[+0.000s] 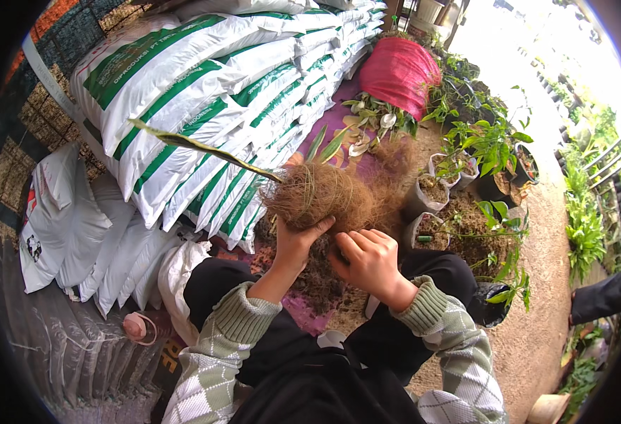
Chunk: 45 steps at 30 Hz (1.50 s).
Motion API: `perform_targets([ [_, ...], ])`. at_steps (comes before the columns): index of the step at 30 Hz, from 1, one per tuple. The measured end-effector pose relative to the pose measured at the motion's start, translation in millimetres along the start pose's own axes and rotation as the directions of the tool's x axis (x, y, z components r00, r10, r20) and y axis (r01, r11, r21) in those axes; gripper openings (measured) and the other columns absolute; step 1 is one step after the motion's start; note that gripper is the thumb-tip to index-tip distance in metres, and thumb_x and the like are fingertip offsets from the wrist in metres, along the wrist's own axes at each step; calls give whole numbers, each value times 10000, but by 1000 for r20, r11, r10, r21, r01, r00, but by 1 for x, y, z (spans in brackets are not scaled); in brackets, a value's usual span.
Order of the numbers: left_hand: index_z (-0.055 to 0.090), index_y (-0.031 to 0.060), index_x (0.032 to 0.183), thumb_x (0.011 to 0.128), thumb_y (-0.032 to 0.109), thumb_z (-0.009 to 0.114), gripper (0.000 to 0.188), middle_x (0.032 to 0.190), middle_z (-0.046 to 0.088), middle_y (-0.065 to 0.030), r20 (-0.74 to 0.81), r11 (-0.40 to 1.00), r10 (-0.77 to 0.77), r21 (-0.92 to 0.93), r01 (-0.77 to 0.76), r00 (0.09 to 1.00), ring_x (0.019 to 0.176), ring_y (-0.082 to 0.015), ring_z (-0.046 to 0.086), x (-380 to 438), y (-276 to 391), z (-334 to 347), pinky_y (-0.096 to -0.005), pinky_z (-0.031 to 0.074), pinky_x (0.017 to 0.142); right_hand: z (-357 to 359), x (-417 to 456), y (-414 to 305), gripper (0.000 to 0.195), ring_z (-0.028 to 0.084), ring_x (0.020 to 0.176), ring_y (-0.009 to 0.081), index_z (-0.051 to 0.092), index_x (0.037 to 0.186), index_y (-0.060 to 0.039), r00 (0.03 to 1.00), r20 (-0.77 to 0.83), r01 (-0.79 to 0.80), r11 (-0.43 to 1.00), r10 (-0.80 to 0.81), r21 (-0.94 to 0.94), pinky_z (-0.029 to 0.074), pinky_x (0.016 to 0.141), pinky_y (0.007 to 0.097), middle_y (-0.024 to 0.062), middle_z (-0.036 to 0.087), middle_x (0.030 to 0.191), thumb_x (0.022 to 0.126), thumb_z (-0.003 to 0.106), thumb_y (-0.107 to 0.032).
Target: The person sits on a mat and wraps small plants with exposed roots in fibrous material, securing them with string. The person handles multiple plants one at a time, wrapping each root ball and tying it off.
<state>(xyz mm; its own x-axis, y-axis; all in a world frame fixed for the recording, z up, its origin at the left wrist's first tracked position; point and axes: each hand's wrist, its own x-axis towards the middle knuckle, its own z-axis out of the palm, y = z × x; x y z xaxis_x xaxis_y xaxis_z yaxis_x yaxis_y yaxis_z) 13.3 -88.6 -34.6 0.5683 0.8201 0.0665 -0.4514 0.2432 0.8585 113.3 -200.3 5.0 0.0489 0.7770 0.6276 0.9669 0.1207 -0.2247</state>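
Note:
My left hand (297, 244) supports a ball of brown plant fibre (316, 196) from below, its thumb pressed against the near side. Thin strands run around the ball. A long yellow-edged snake plant leaf (210, 151) sticks out of it to the upper left. At the ball's lower right edge, the fingers of my right hand (366, 259) are curled on the fibre; its palm is hidden. More loose fibre (392, 169) lies behind the ball. Below both hands, dark soil (318, 286) is heaped on a purple mat (302, 315) between my knees.
Stacked white-and-green sacks (204, 95) rise at the left, near a pink-capped bottle (138, 327). Potted plants (493, 143) and soil-filled grow bags (432, 191) stand at the right. A red sack (400, 74) lies beyond the mat. Another person's leg (602, 297) shows at far right.

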Motion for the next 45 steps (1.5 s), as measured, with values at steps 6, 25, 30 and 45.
perform_targets([
  [6,471,-16,1161,712,-46,754,531,1101,597,-123,63,995,4,94,-10,998,1022,-199,591,1,-3,-2,-332,495,891,-6,6,11,238,508,530,202,564,700,-100,991,-127,19,993,-34,-119,402,512,327,17,492,597,624,778,-173],
  [25,145,99,1443,767,216,775,931,1271,471,-150,350,976,13,201,-89,937,1144,-230,531,19,16,-9,-356,477,929,2,5,80,978,457,1253,297,232,1429,37,852,405,-522,504,330,688,370,1033,367,238,457,1337,675,750,-309],
  [30,226,105,1419,892,344,626,704,1189,510,-135,330,993,48,84,-80,943,1043,-192,570,29,32,-11,-310,498,832,-8,9,75,868,464,1217,217,194,1466,-10,810,399,-486,112,430,866,397,1003,332,151,452,1349,791,687,-244],
  [45,593,22,1073,932,119,547,178,1003,622,-49,118,920,149,347,-181,982,962,-121,564,37,33,-8,-266,416,896,-168,-239,37,720,457,1244,325,356,1396,-57,257,-248,-10,259,934,966,381,1045,498,131,455,1375,862,461,-529],
])
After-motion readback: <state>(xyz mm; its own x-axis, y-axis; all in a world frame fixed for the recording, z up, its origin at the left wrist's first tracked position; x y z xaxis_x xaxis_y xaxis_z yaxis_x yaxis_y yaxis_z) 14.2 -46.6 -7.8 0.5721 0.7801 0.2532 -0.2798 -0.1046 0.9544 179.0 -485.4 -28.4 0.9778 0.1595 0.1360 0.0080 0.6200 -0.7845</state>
